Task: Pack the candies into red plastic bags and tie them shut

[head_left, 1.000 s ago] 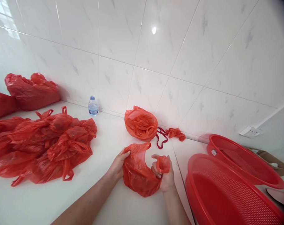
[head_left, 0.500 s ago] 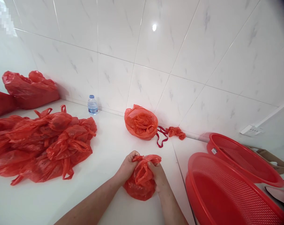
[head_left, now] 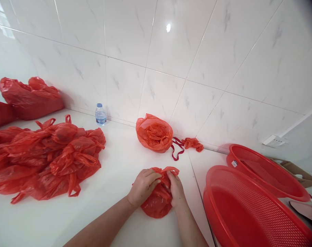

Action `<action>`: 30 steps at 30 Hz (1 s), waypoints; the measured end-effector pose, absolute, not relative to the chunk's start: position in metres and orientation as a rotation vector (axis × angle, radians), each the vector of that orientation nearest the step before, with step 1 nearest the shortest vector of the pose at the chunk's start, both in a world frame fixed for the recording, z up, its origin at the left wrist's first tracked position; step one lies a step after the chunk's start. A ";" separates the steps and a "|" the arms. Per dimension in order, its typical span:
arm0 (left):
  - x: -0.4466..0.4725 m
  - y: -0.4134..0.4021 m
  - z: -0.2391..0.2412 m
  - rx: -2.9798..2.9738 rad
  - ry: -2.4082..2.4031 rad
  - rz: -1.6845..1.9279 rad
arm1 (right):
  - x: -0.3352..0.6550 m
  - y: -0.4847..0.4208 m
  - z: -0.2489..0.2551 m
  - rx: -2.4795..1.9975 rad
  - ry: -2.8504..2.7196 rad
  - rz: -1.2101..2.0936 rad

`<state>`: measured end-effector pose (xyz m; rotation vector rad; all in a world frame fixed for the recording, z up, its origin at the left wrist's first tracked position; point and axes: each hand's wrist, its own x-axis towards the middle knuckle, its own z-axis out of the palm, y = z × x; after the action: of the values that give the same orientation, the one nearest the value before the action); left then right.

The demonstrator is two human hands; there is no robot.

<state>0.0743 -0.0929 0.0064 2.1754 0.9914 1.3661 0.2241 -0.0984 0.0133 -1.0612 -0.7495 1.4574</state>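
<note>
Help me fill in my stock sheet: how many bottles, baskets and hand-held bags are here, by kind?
Bottle: 1
Baskets: 2 (front basket, rear basket)
Held bag: 1
Total: 4

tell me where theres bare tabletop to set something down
Bare white tabletop lies between the heaped red plastic bags and the left hand, and from the clear blue-capped plastic bottle to the open red plastic bag. Red perforated plastic baskets crowd the right.
</note>
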 end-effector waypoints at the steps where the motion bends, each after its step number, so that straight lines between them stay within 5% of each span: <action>1: 0.073 -0.091 0.006 2.078 1.029 1.344 | 0.225 -0.099 0.013 -1.070 -0.747 1.462; 14: 0.068 -0.086 0.009 1.566 1.190 1.301 | 0.234 -0.111 0.030 -0.774 -1.056 1.676; 30: 0.076 -0.094 0.005 1.671 0.932 1.302 | 0.238 -0.093 0.005 -1.393 -1.289 0.813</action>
<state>0.0761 -0.0945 0.0047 1.6709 0.9323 1.3023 0.2384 -0.0933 0.0049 -1.3933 -1.2890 0.8126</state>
